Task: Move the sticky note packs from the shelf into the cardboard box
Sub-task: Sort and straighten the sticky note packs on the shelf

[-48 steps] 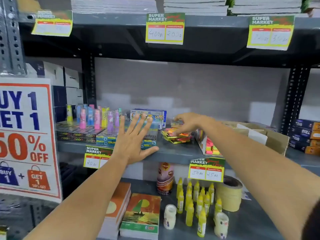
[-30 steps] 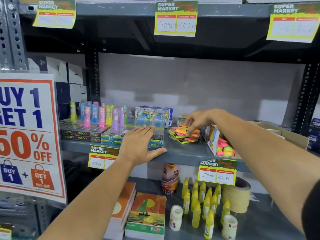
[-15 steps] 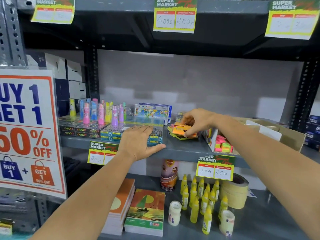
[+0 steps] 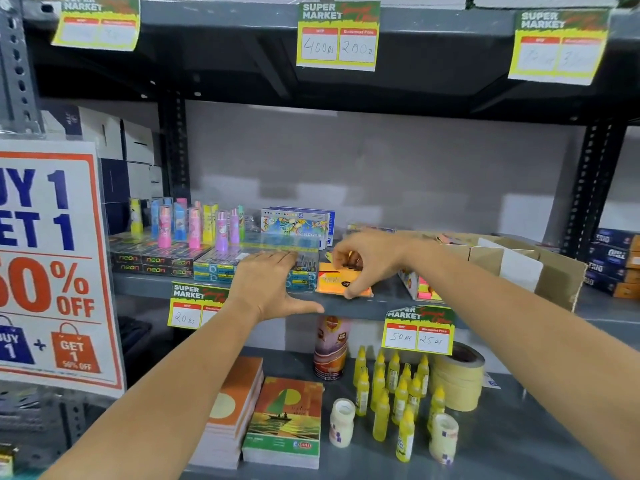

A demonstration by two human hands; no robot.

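the right hand (image 4: 372,259) pinches an orange sticky note pack (image 4: 341,282) with its thumb and fingers. the pack sits at the front edge of the grey shelf (image 4: 388,299), tipped up a bit. the left hand (image 4: 273,289) lies flat on a pile of pen boxes (image 4: 304,268), fingers close together and thumb stuck out along the shelf edge, holding nothing. the cardboard box (image 4: 554,275) stands on the shelf to the right, with bright packs (image 4: 424,289) showing in it.
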